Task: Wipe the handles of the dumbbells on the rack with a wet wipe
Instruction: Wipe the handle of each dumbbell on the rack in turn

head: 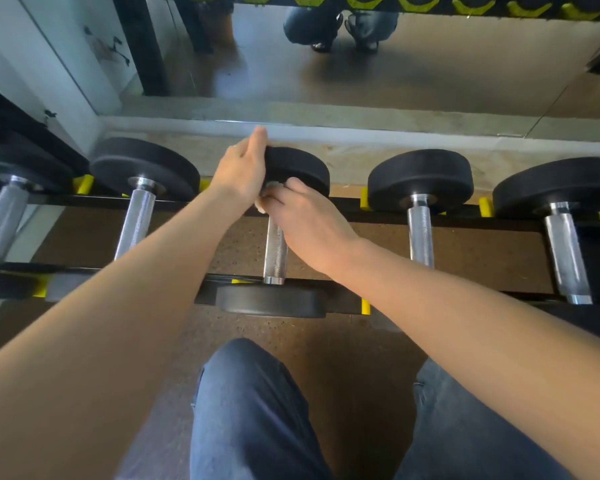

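The right hand (303,211) is curled around the far end of the handle (275,252) of the middle dumbbell (274,299), and a white wet wipe (272,186) is pinched between its fingers and the metal; only small parts of the wipe are seen. The left hand (241,168) is laid on the far black head (300,168) of the same dumbbell, with the fingers bent over its edge, so the weight is steadied.

The wipe is judged to be soft, thin and damp; it is best wrapped around the bar and pressed there. The handle is stiff, knurled steel, so the wipe may be caught a little by the rough surface. The dumbbell is probably heavy and does not need lifting.

This dumbbell is placed across the black rack (465,220), between other dumbbells (420,202) on both sides. Beyond the rack, a mirror (430,71) is seen.
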